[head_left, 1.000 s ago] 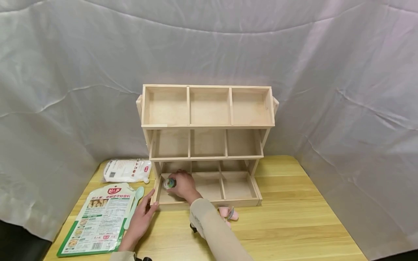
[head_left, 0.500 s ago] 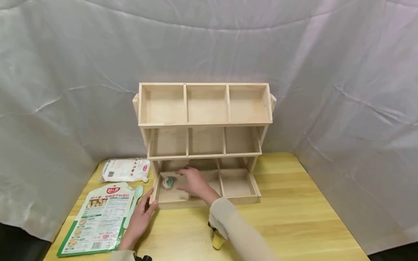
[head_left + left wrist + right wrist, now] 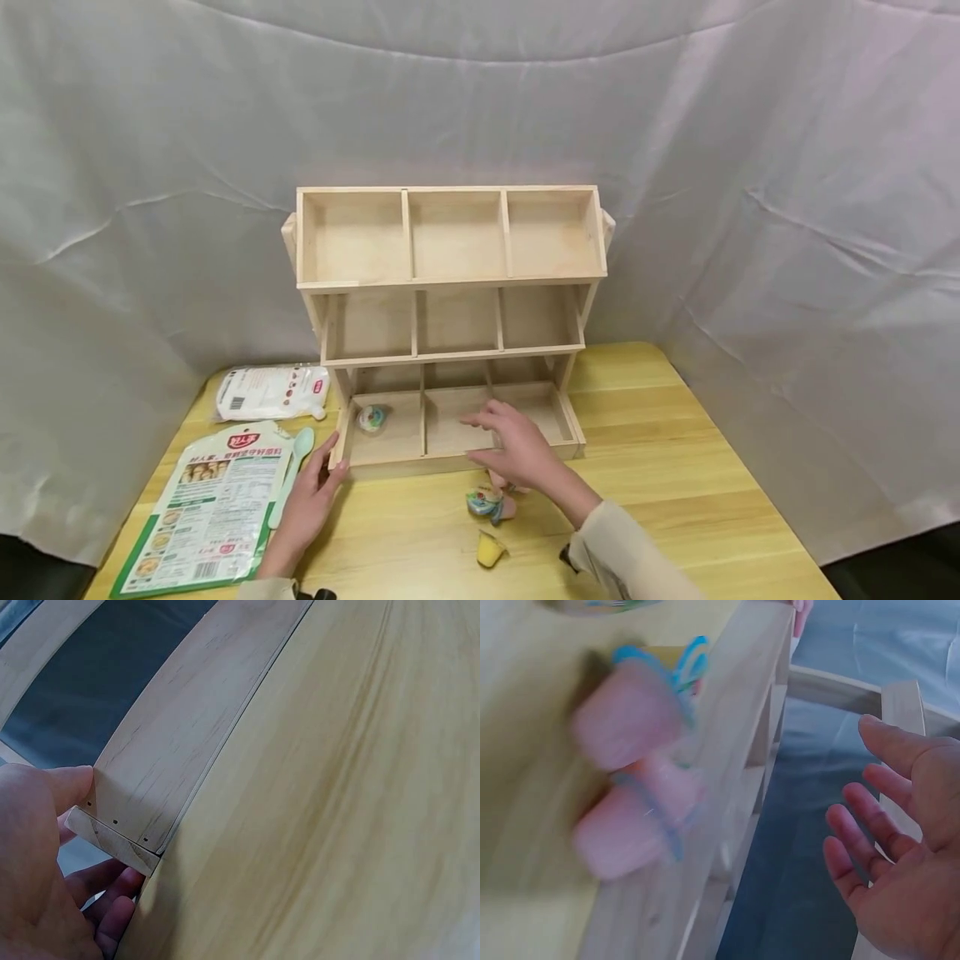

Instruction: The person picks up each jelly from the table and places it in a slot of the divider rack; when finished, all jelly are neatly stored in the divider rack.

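room above bottom tray [image 3: 405, 467], upright dividers [image 3: 423, 423] inside, cups [image 3: 483, 502] in front

Rack [image 3: 453, 321] from above; wrist views closer

Right hand [image 3: 525, 450], its grip released, stands farther right over the lowest tray [image 3: 397, 468], leaving a small lidded cup [image 3: 371, 418] in the left compartment, while a yellow cup [image 3: 491, 550] and second lidded cup [image 3: 484, 501] come clear of the right sleeve [image 3: 630, 558].

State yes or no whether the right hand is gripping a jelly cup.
No, the right hand holds nothing, its thumb and fingers spread apart.
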The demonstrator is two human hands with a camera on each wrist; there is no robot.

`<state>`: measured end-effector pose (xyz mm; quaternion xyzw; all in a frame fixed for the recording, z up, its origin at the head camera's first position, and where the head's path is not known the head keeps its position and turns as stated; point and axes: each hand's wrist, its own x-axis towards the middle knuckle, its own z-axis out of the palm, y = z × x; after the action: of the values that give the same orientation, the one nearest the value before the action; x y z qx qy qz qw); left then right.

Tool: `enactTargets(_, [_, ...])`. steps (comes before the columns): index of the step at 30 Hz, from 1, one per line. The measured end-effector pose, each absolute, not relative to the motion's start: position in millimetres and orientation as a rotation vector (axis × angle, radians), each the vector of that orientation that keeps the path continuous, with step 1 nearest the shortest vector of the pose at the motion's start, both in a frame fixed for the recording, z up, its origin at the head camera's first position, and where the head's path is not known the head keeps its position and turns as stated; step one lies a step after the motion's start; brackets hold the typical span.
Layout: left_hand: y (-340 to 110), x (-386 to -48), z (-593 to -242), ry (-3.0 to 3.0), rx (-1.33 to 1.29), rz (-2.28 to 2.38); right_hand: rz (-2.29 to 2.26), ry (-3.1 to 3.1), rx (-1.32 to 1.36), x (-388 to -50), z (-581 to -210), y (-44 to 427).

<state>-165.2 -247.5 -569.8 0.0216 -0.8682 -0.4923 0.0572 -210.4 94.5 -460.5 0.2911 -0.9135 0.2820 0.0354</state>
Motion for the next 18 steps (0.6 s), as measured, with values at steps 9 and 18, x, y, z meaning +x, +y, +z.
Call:
enactTargets(9, [-248.5,-163.8,-570.6,-2.628,0.072,-1.547,0.981,-2.822,0.809,-193.0,-481.0,135.5])
enactTargets(18, [-248.4,-164.7,-570.3,-2.638,0.072,-1.519,0.999,-2.86,0.678,-186.4,-501.8,158.5])
